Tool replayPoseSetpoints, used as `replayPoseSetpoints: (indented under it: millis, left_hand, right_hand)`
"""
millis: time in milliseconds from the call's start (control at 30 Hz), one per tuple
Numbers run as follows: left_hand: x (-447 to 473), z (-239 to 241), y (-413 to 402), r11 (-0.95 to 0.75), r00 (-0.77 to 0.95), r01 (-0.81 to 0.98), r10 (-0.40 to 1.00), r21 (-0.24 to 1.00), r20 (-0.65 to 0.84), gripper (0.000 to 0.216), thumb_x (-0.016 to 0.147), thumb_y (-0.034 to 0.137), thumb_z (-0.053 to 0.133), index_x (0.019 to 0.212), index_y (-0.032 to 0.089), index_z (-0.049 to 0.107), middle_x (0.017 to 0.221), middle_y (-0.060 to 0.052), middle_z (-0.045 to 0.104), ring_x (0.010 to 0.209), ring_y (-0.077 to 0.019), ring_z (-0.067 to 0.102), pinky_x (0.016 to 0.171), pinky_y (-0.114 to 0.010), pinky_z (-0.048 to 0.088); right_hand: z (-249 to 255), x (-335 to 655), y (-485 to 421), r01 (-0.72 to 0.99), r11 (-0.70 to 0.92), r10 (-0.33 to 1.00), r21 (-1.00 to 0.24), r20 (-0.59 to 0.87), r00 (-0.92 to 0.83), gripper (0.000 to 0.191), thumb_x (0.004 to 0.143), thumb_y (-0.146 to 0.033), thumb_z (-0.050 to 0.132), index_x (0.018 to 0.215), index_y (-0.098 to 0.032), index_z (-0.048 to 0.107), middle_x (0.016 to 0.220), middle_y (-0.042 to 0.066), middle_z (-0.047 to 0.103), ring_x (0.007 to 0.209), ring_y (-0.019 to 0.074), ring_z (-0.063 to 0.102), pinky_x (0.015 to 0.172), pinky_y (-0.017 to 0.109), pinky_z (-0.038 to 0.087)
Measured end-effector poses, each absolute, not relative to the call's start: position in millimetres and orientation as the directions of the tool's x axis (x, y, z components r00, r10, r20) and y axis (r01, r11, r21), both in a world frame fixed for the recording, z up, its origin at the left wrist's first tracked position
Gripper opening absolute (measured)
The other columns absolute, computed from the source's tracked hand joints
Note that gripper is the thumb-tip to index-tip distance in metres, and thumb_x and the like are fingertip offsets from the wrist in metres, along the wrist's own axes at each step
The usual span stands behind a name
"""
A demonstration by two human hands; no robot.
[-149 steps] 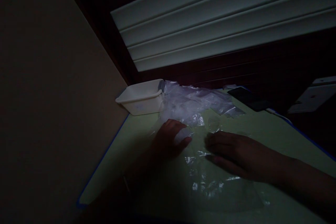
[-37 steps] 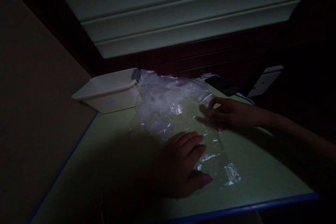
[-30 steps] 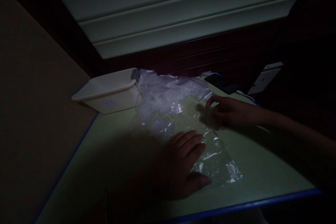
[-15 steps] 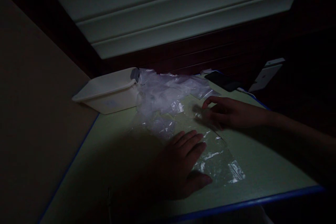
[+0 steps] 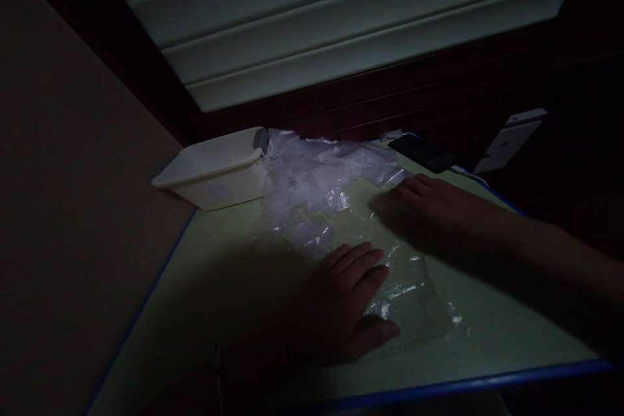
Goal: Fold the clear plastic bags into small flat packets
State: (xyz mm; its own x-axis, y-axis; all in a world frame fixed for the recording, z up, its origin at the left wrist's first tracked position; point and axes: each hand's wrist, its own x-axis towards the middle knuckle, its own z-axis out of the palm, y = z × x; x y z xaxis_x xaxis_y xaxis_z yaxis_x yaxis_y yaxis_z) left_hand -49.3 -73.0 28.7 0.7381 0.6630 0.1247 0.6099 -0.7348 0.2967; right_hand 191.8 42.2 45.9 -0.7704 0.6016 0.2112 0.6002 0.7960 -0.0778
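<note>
A clear plastic bag lies flat on the pale green table, its surface creased and shiny. My left hand rests palm down over the bag's left part, fingers stretched out and thumb apart. Palm down at the bag's far end is my right hand; its fingers reach forward, with their tips in shadow. Beyond both hands spreads a heap of crumpled, whitish plastic bags. The dim light blurs the border between the heap and the clear bag.
A white plastic bin stands at the back left, touching the heap. A dark flat object lies at the back right of the table, which has a blue edge. A white, tablet-like object is beyond it. Slatted panels rise behind.
My right hand has gone from curled, pinching fingers to a flatter, palm-down pose, slightly to the right. My left hand keeps its place on the bag. The view has shifted slightly.
</note>
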Motion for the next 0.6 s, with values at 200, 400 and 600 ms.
replayPoseSetpoints:
  millis: [200,400,600]
  left_hand:
    - [-49,26,-71,-0.75,0.743,0.599,0.651,0.279,0.155,0.064,0.091,0.056,0.044,0.136,0.011,0.043,0.148,-0.015,0.039,0.141,-0.0258,0.03,0.116,-0.046,0.025]
    - [-51,23,-71,-0.763,0.757,0.594,0.637,0.255,0.146,0.065,0.091,0.059,0.041,0.138,0.014,0.044,0.148,-0.017,0.038,0.142,-0.0276,0.027,0.115,-0.047,0.024]
    - [-52,22,-72,-0.767,0.739,0.591,0.639,0.249,0.213,0.059,0.09,0.058,0.044,0.133,0.017,0.048,0.145,-0.016,0.042,0.138,-0.0296,0.033,0.111,-0.051,0.03]
  right_hand:
    - [43,172,29,0.501,0.866,0.491,0.007,0.188,-0.851,0.01,0.084,-0.013,0.053,0.083,-0.018,0.061,0.088,0.009,0.063,0.084,0.0231,0.055,0.074,0.035,0.039]
    - [49,171,25,0.476,0.87,0.493,-0.133,0.173,-0.853,0.013,0.086,-0.019,0.048,0.084,-0.016,0.061,0.085,0.009,0.06,0.079,0.0215,0.055,0.073,0.034,0.042]
    - [52,181,32,0.448,0.866,0.482,-0.224,0.132,-0.866,0.014,0.086,-0.02,0.053,0.097,-0.017,0.062,0.092,0.009,0.061,0.08,0.0199,0.058,0.072,0.032,0.046]
